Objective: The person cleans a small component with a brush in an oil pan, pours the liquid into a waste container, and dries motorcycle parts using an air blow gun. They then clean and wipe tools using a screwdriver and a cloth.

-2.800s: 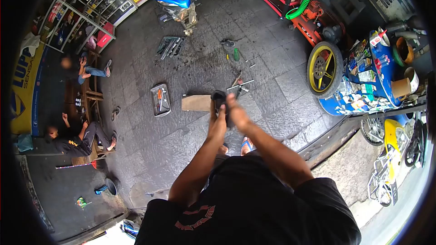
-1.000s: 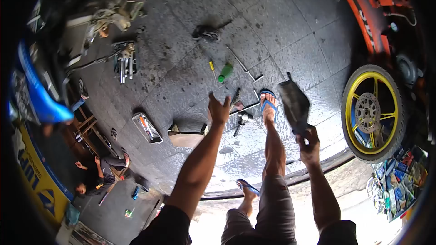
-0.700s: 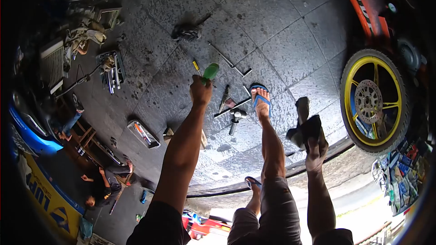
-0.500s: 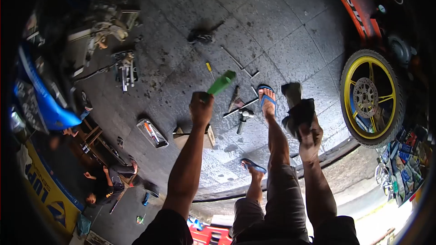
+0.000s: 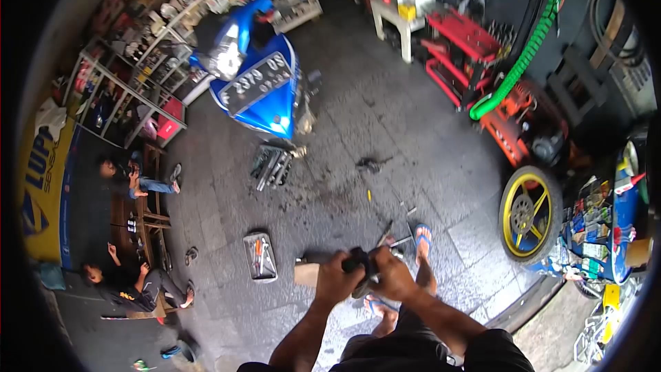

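Note:
Both hands are close together in front of my body, around a dark part point(image 5: 360, 266) whose exact shape is blurred. My left hand point(image 5: 339, 279) is closed at its left side. On the right side, my right hand point(image 5: 392, 274) has its fingers wrapped round the same part. The green bottle cannot be seen. A light brown block point(image 5: 306, 275) lies on the floor just left of my left hand. Partly hidden behind my right hand are metal tools point(image 5: 396, 240) on the floor, beside my sandalled foot.
A tool tray point(image 5: 261, 256) lies to the left, with more tools point(image 5: 274, 167) beyond it near a blue motorcycle point(image 5: 258, 89). Two people sit on a bench point(image 5: 153, 217) at far left. To the right stand a yellow-rimmed wheel point(image 5: 526, 214), an orange compressor point(image 5: 516, 127) and a cluttered blue table point(image 5: 623, 234).
My left hand took hold of the green bottle, then moved in beside my right hand; the bottle is now out of sight. The hands were apart and now meet. The view has tilted up.

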### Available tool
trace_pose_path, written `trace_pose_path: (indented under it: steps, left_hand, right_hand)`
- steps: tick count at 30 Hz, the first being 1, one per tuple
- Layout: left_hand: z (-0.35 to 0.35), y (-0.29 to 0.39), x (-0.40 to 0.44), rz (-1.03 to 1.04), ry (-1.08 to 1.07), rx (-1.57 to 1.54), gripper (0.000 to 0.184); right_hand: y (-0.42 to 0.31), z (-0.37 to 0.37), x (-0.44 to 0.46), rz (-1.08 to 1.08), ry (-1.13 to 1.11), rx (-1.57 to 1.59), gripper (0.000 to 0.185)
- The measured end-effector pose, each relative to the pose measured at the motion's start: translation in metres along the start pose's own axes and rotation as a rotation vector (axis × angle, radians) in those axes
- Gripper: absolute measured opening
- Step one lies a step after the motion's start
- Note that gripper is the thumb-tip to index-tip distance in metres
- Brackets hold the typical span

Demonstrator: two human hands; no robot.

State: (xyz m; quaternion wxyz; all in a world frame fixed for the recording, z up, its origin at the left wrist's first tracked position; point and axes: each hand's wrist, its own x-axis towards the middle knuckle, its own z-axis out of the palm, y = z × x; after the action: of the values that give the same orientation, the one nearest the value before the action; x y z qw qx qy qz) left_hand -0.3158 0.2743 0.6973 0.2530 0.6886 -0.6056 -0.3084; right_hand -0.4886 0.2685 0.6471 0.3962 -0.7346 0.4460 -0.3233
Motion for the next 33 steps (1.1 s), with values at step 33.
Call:
trace_pose_path:
  steps: [33]
  left_hand:
    - [-0.047,0.262,-0.153,0.523,-0.074,-0.318,0.021]
  right_hand:
    - [-0.143,-0.179,-0.185,0.028,0.205,0.081,0.062]
